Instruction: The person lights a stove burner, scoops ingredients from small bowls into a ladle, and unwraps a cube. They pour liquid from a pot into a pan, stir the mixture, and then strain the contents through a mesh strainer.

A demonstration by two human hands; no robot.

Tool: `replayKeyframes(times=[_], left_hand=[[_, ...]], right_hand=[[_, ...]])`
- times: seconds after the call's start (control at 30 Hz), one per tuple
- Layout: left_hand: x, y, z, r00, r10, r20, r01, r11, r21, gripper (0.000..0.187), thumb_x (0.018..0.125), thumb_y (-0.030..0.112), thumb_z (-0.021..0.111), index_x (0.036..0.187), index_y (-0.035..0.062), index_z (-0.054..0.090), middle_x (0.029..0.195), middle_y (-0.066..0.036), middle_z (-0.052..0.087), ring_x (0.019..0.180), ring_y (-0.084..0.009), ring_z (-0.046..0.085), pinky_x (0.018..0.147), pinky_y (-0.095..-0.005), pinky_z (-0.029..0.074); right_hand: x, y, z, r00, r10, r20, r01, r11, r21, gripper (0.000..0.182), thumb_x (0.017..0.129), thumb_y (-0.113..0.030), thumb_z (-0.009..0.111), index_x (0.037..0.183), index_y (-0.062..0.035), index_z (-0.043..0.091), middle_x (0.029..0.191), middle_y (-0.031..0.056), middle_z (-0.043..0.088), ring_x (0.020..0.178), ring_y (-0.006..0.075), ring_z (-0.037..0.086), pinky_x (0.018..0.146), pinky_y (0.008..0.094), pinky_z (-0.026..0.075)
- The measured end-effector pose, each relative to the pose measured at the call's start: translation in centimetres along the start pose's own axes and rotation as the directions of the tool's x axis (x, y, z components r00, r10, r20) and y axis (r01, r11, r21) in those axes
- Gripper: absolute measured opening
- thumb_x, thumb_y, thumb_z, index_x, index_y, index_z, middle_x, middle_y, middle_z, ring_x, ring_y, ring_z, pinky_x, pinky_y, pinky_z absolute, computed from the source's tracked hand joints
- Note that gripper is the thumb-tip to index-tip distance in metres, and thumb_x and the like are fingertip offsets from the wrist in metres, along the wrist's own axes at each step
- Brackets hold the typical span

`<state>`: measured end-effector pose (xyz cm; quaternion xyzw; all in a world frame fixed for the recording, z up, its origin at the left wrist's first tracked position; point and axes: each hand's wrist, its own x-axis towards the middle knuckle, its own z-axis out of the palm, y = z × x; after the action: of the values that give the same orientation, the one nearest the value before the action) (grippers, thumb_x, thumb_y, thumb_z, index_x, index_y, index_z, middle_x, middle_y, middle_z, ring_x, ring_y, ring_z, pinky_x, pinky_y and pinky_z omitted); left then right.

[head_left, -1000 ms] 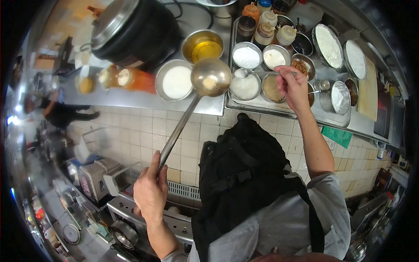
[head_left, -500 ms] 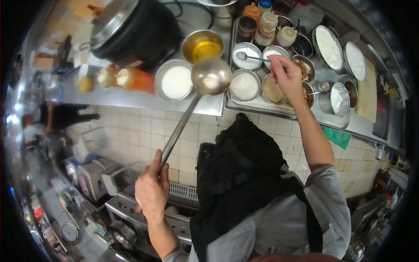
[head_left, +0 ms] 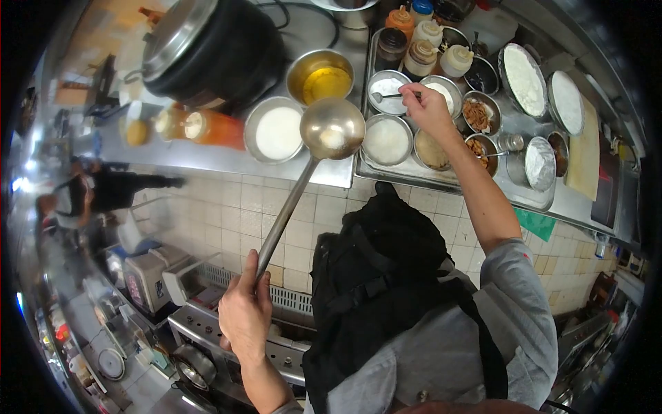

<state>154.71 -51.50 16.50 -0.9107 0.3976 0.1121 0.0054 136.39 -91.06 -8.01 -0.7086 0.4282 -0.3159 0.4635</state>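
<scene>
My left hand [head_left: 246, 310] grips the long handle of a metal ladle [head_left: 332, 128], whose bowl holds a little white stuff and hangs by the counter's front edge. My right hand [head_left: 427, 108] pinches the handle of a small spoon [head_left: 378, 97], its tip at a bowl of white powder [head_left: 390, 87] on the tray. Below that bowl sits another white-filled bowl [head_left: 387, 140]. Left of the ladle are a bowl of white grains [head_left: 276, 130] and a bowl of yellow oil [head_left: 326, 83]. A bowl of tan powder [head_left: 431, 151] lies partly under my right forearm.
A big black pot [head_left: 219, 58] stands at the back left, near orange bottles [head_left: 215, 129]. Squeeze bottles [head_left: 420, 58] stand at the tray's back. More bowls and a cutting board [head_left: 585, 152] are at right. Another person [head_left: 76, 193] is at far left.
My right hand has moved left and the spoon tip has dipped lower at the white powder bowl. The ladle has shifted slightly down. The person at far left has moved.
</scene>
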Motion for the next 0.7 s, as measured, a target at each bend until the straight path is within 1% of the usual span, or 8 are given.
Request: replayKeyframes(times=[0.07,0.13,0.33,0.4,0.47,0.57,0.67,0.7], left_hand=[[0.0,0.1,0.0,1.000,-0.003,-0.007,0.003,1.000,-0.019,0.042,0.090,0.018,0.071,0.132,0.0166,0.065,0.079,-0.017,0.067,0.068,-0.0359,0.068,0.062,-0.0454,0.053],[0.0,0.6,-0.4,0.999,-0.043,0.025,0.044,0.998,-0.037,0.044,0.090,0.017,0.072,0.133,0.0152,0.065,0.083,-0.019,0.069,0.072,-0.0353,0.069,0.065,-0.0439,0.054],[0.4,1.3,-1.0,0.993,-0.086,0.080,0.090,0.995,-0.051,0.044,0.089,0.017,0.073,0.133,0.0156,0.066,0.088,-0.021,0.071,0.076,-0.0350,0.071,0.068,-0.0427,0.054],[0.6,1.3,-0.8,0.994,-0.073,0.082,0.078,0.996,-0.052,0.044,0.089,0.017,0.073,0.132,0.0162,0.066,0.088,-0.020,0.071,0.076,-0.0351,0.071,0.068,-0.0429,0.054],[0.7,1.1,-0.2,0.999,-0.008,0.041,0.010,0.999,-0.046,0.040,0.092,0.022,0.069,0.132,0.0182,0.066,0.081,-0.015,0.068,0.071,-0.0364,0.068,0.064,-0.0465,0.053],[0.8,0.7,0.1,0.999,0.018,0.042,-0.017,0.999,-0.036,0.041,0.091,0.021,0.070,0.132,0.0179,0.066,0.080,-0.015,0.067,0.070,-0.0363,0.068,0.064,-0.0457,0.053],[0.6,0.6,0.1,0.999,0.004,0.038,-0.003,0.999,-0.044,0.042,0.091,0.020,0.070,0.133,0.0175,0.065,0.080,-0.015,0.067,0.070,-0.0360,0.067,0.064,-0.0455,0.053],[0.6,0.8,-0.1,0.999,0.007,0.039,-0.006,0.999,-0.044,0.042,0.091,0.020,0.070,0.133,0.0175,0.065,0.080,-0.015,0.067,0.070,-0.0360,0.067,0.064,-0.0455,0.053]], right_hand=[[0.0,0.0,-0.3,1.000,0.008,0.001,-0.008,0.999,0.032,0.024,0.097,-0.019,0.063,0.110,-0.0014,0.071,0.082,0.0108,0.071,0.067,0.0129,0.062,0.063,0.0292,0.051],[-0.5,-1.7,-1.2,0.988,0.150,-0.024,-0.143,0.971,0.191,0.023,0.099,-0.018,0.061,0.112,-0.0016,0.071,0.082,0.0058,0.069,0.066,0.0103,0.061,0.059,0.0258,0.049],[-2.6,-7.3,-4.8,0.995,0.073,0.067,-0.092,0.928,0.360,0.019,0.102,-0.017,0.059,0.109,-0.0040,0.071,0.079,-0.0013,0.064,0.063,0.0043,0.055,0.054,0.0194,0.043],[-3.7,-8.9,-4.9,0.994,0.057,0.090,-0.086,0.925,0.370,0.018,0.101,-0.017,0.060,0.108,-0.0036,0.071,0.079,-0.0018,0.064,0.063,0.0040,0.055,0.054,0.0189,0.043],[-4.3,-9.6,-5.0,0.996,-0.054,0.069,0.027,0.937,0.347,0.017,0.101,-0.016,0.061,0.107,-0.0037,0.071,0.078,-0.0022,0.063,0.062,0.0039,0.055,0.054,0.0190,0.043],[-3.0,-7.6,-4.6,0.999,-0.019,-0.032,0.030,0.927,0.373,0.017,0.101,-0.016,0.061,0.108,-0.0037,0.071,0.079,-0.0020,0.063,0.062,0.0038,0.055,0.054,0.0191,0.043],[-1.6,-4.0,-3.7,0.999,0.004,-0.038,0.010,0.930,0.368,0.017,0.101,-0.015,0.061,0.108,-0.0036,0.071,0.078,-0.0021,0.063,0.063,0.0036,0.054,0.055,0.0196,0.043],[-1.3,-3.5,-3.3,0.999,-0.024,-0.032,0.032,0.958,0.283,0.018,0.100,-0.015,0.061,0.108,-0.0025,0.071,0.077,-0.0022,0.064,0.062,0.0041,0.054,0.054,0.0209,0.043]])
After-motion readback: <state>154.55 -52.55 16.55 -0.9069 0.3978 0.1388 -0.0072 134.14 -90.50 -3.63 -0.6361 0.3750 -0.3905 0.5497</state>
